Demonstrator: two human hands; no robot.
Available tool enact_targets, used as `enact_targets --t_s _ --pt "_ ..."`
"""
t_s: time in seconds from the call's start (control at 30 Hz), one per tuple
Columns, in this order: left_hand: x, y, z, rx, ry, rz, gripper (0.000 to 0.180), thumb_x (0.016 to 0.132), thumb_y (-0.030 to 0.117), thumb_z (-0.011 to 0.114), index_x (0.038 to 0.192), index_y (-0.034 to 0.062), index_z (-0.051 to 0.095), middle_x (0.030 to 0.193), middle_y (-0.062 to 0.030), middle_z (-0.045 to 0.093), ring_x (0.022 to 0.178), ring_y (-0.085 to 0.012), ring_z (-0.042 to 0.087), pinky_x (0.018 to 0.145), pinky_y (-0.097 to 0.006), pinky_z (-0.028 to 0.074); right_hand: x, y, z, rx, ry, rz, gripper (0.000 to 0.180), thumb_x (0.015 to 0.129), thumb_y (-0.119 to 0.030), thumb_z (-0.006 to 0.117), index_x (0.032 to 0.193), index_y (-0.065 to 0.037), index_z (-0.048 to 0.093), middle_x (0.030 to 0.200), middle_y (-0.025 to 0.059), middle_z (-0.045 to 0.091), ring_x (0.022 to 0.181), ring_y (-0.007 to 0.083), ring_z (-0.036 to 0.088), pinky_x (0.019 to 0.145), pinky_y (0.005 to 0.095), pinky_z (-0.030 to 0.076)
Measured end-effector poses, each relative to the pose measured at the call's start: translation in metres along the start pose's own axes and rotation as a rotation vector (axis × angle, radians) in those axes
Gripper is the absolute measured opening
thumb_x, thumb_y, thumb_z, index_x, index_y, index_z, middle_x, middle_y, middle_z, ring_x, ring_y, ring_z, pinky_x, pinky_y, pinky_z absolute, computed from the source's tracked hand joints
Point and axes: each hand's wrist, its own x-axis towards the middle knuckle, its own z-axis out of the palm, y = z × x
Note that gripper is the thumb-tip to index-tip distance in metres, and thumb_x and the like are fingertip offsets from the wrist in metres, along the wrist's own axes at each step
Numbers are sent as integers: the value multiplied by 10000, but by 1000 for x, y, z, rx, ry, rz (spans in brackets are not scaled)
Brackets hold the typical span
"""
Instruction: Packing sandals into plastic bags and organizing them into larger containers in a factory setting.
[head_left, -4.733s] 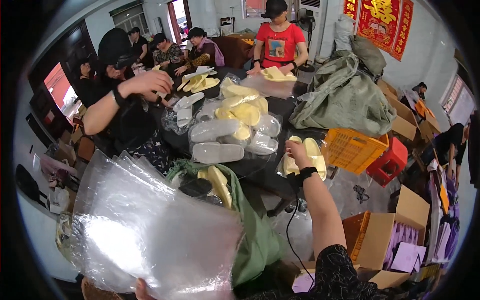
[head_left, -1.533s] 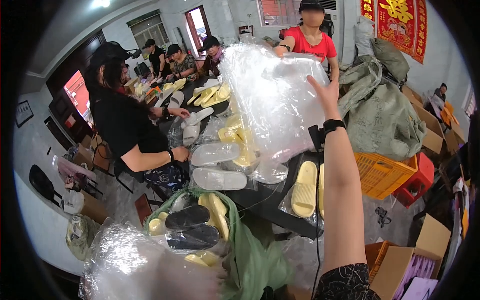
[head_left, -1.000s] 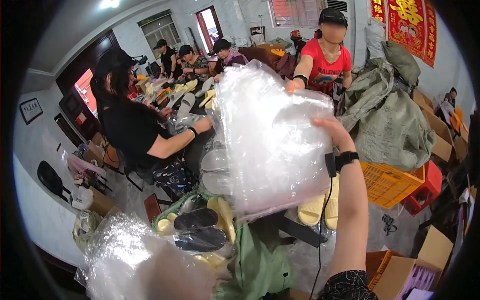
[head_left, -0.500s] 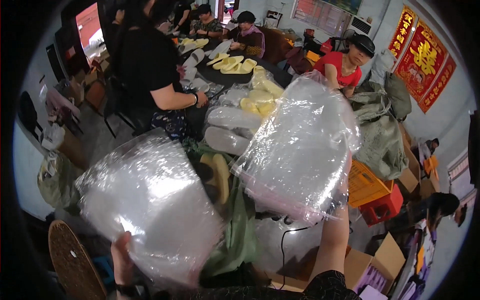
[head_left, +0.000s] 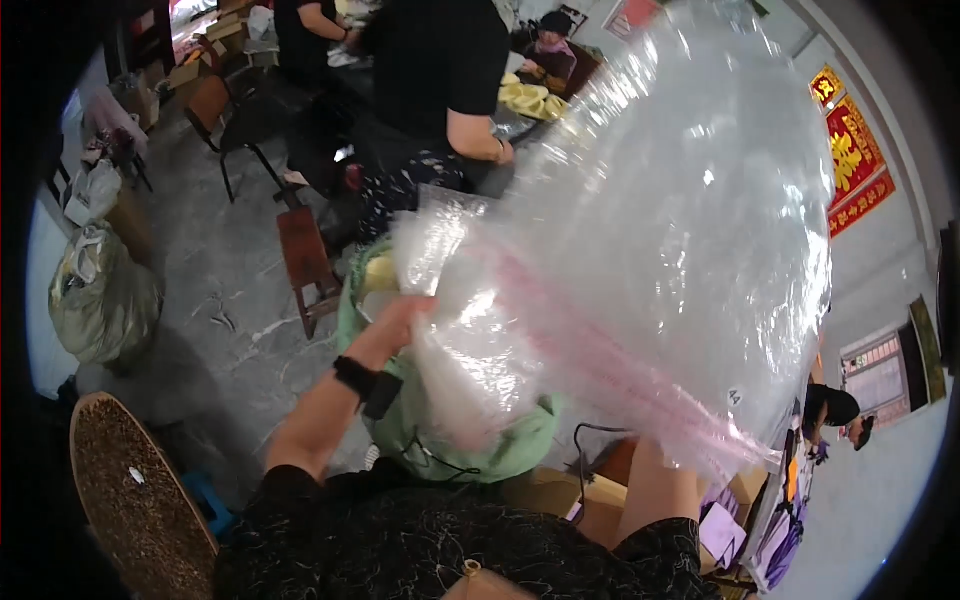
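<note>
A bundle of clear plastic bags (head_left: 470, 350) hangs from my left hand (head_left: 405, 318), whose fingers are closed on its left edge. To the right, a larger stack of clear plastic bags (head_left: 690, 210) with a pinkish edge is raised high and fanned out, partly blurred. My right forearm (head_left: 660, 490) reaches up behind that stack; the plastic covers my right hand, so its fingers do not show. Below the smaller bundle stands a green sack (head_left: 525, 440), its mouth partly covered. A dark watch (head_left: 370, 385) is on my left wrist.
A person in black (head_left: 440, 60) stands ahead, near yellow slippers (head_left: 535, 102) on a table. A small brown bench (head_left: 305, 250) and a chair (head_left: 215, 105) are on the left, with a bulging sack (head_left: 105, 300). An oval brown board (head_left: 130, 490) is at lower left.
The view has swung, showing more floor on the left. The right-hand stack has risen and spread. My left hand and its bags have moved rightward and up, against that stack.
</note>
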Motion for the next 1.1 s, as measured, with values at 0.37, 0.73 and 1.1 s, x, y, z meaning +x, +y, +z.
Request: enact_targets --t_s 0.37,0.73,1.1 --pt "-123 80 -75 261 234 184 375 944 130 551 1296 11 497 1173 -82 612 1005 -164 613 829 -314 528 -17 6 156 58 -381 132 341 932 -233 573 1211 -37 575 1080 47 642 952 145 622 823 277 513" --pt "-248 131 -192 -623 528 -71 354 862 80 666 1188 -23 576 1107 -88 637 978 -157 617 822 -303 515 20 128 180 50 -446 414 291 833 -104 695 1095 6 630 959 52 665 825 153 640 728 287 510" --pt "-361 192 -385 -62 1028 86 317 882 145 663 1142 -29 612 1069 -81 645 989 -170 596 855 -308 470 18 87 347 -467 -494 -711 173 865 -140 635 970 -5 663 914 63 679 816 179 646 697 301 509"
